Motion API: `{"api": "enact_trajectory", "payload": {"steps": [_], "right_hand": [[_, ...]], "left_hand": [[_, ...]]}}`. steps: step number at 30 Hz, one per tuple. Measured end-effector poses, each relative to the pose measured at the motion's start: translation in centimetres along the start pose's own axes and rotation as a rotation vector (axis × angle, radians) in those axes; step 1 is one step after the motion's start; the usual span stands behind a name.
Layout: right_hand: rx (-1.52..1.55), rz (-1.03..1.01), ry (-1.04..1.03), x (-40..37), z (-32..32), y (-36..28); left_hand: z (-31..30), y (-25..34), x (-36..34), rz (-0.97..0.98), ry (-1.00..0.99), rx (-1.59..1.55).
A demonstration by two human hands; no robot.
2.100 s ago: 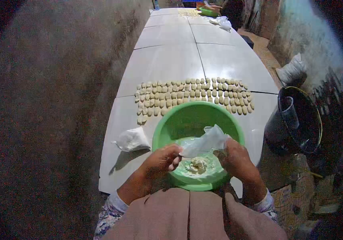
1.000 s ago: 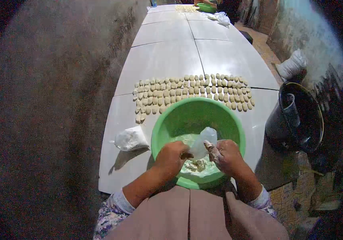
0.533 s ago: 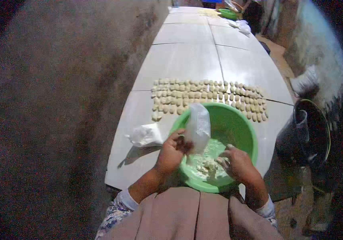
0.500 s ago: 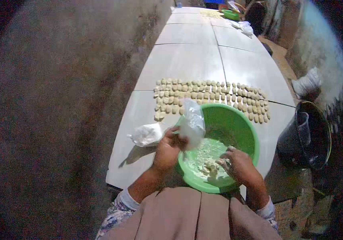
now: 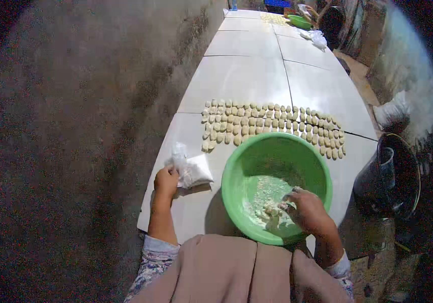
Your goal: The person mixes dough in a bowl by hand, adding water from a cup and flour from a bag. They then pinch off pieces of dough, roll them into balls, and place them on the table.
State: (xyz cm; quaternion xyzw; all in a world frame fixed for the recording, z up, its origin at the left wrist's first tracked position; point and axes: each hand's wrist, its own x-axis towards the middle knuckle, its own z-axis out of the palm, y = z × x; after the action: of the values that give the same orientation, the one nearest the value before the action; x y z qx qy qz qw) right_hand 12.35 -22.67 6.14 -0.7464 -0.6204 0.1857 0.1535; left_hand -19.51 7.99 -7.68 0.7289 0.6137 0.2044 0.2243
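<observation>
My left hand [image 5: 166,181] is on the table at the left, its fingers closed on a thin clear plastic bag [image 5: 179,153]. Touching that bag lies a packet of white powder [image 5: 200,169]. My right hand [image 5: 307,208] reaches into a green basin [image 5: 228,202], palm down. Its fingers are bent and apart, dusted with white, close above a pale crumbly mixture [image 5: 272,211]. Powder coats the basin's bottom around the mixture. Whether the right fingertips touch the mixture is hard to make out.
Rows of small pale dough pieces [image 5: 272,121] lie beyond the basin on the white tiled table [image 5: 242,76]. A dark bucket [image 5: 386,177] stands right of the table. At the far end are another green basin [image 5: 300,21] and plastic bags [image 5: 317,38]. A wall runs along the left.
My left hand has moved from above the basin's left rim to the powder packet, taking the clear bag with it. My right hand stays in the basin, shifted slightly.
</observation>
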Motion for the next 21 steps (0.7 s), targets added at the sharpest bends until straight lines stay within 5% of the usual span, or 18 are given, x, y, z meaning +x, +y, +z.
{"api": "enact_trajectory", "payload": {"steps": [2,3,8,10,12,14,15,17,18,20,21], "right_hand": [[-0.010,0.053,0.025,0.2,-0.2,-0.1],[-0.034,0.067,0.006,0.3,-0.7,-0.5],[-0.093,0.155,-0.071,1.0,-1.6,-0.6],[-0.076,0.103,-0.121,1.6,-0.9,0.4],[-0.107,-0.072,-0.014,2.0,1.9,3.1],[0.106,-0.061,-0.308,3.1,3.7,3.0],[0.099,-0.062,-0.312,3.2,3.8,1.4],[0.168,0.029,-0.507,3.4,3.9,-2.0],[0.162,0.029,-0.509,3.7,4.5,-1.7],[-0.045,-0.329,-0.524,4.6,6.1,-0.8],[0.013,-0.214,-0.565,5.6,4.8,-2.1]], "left_hand": [[-1.5,2.1,-0.4,-0.056,0.044,0.055],[-0.4,0.3,0.3,-0.036,0.089,-0.348],[-3.4,1.5,-0.6,0.072,0.175,-0.126],[-4.2,3.5,-2.2,0.268,0.434,-0.366],[-3.5,6.4,-4.9,0.377,0.344,-0.531],[-3.5,11.5,-9.5,0.350,-0.024,-0.565],[-0.7,11.7,-10.3,0.315,-0.198,-0.874],[2.1,12.6,-11.6,0.390,-0.262,-0.617],[1.6,14.5,-12.6,0.246,-0.414,-0.912],[2.1,14.2,-12.0,0.019,-0.610,-1.060],[2.0,14.5,-11.8,0.016,-0.614,-1.065]]}}
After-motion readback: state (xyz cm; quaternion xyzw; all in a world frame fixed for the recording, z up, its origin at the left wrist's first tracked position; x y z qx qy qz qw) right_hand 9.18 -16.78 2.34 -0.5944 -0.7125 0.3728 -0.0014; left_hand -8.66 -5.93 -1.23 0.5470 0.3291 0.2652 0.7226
